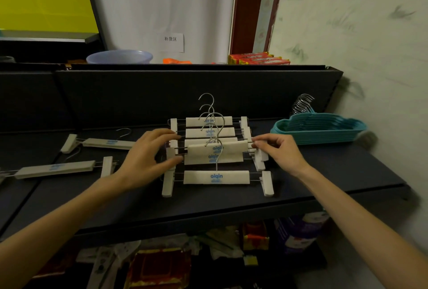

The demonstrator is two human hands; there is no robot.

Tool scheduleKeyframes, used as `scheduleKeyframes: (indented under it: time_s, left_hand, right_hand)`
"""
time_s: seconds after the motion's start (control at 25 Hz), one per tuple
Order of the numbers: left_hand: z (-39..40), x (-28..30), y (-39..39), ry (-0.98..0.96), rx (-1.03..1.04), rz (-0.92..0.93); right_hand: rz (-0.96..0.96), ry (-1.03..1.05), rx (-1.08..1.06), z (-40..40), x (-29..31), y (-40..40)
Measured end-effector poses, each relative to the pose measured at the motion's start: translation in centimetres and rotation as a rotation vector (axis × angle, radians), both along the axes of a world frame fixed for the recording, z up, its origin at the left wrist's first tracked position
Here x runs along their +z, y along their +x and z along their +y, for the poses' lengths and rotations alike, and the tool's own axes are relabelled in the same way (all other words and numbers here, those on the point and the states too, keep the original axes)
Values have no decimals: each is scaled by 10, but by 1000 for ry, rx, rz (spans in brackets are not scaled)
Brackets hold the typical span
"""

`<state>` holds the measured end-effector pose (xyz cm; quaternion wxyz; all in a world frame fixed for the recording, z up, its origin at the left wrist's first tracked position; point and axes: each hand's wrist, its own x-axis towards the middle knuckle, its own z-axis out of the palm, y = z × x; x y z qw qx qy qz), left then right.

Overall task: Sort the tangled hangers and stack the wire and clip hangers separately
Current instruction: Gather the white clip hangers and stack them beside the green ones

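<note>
Dark shelf against a scuffed pale wall. Left hand and right hand pinch opposite ends of a white clip hanger in the central overlapping row. Teal hangers stacked far right (two loose clip hangers lie left).

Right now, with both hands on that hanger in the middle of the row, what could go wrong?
1. The held hanger overlaps its neighbours, and a hook crosses it. Lifting may drag others along.
2. The left hand and right hand pinch only the thin end rods, so the grip may slip.
3. The front hanger lies near the shelf edge; a nudge might push it off.
</note>
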<state>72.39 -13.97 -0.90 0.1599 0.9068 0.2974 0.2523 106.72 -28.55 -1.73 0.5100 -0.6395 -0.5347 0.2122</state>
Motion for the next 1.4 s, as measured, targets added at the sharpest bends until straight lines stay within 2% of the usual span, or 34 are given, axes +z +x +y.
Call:
scheduleKeyframes:
  time_s: [0.12,0.2,0.44,0.56,0.64,0.76,1.2,1.4]
  left_hand:
    - [-12,-3,4,76,-141,302]
    - [-15,-13,7,139,-129,391]
    - [-22,-22,12,233,-35,289]
    - [-23,-25,17,254,9,276]
    - [-22,-26,18,250,22,273]
    - [-21,-29,19,256,22,265]
    - [-27,-29,18,261,19,247]
    - [-26,-26,16,222,3,248]
  right_hand:
    - [-23,30,-36,-3,-3,-4]
    - [-50,31,-49,-4,-5,-6]
    - [-119,-64,47,-13,-7,-7]
    - [-285,-126,123,-24,-4,-7]
    - [-464,-176,151,-29,-6,-5]
    - [-659,-142,118,-33,-13,1]
    - [-676,-68,31,-33,-20,-4]
    - [-783,4,-35,-34,-24,-6]
